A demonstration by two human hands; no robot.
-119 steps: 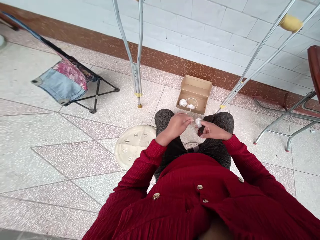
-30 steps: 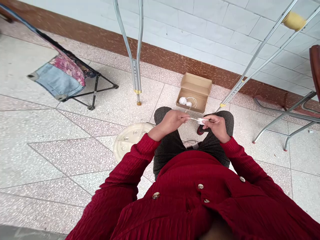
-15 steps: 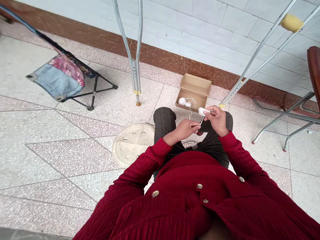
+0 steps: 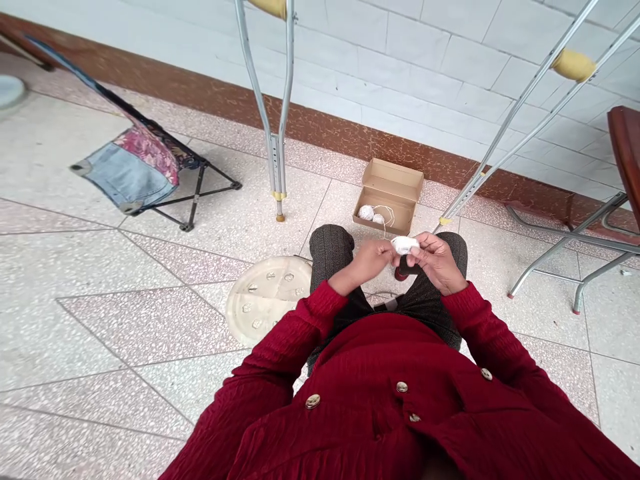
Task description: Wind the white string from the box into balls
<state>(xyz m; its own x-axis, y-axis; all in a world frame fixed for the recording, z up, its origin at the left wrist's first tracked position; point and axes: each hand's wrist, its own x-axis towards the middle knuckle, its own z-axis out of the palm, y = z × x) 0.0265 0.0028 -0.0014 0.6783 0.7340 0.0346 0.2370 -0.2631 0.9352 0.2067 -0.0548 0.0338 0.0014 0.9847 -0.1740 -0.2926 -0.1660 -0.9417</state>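
Note:
A small white bundle of yarn (image 4: 404, 245) is pinched in my right hand (image 4: 438, 260), above the gap between my knees. My left hand (image 4: 373, 261) is closed at the bundle's left side, its fingertips on the yarn strand. Beyond my hands, an open cardboard box (image 4: 393, 180) sits on the floor with its lid raised against the wall. Two white yarn balls (image 4: 367, 213) lie inside, and a loose strand (image 4: 385, 227) runs from them over the box's front edge toward my hands.
A metal crutch (image 4: 276, 160) leans at the wall left of the box, another crutch (image 4: 480, 175) to its right. Farther left is a folding stool (image 4: 135, 170). A round pale plastic lid (image 4: 265, 297) lies by my left knee. At right stands a metal-legged chair (image 4: 623, 153).
My left hand has moved up to the bundle; before, it held the strand a little below it. The bundle sits slightly lower, and the whole view has shifted slightly.

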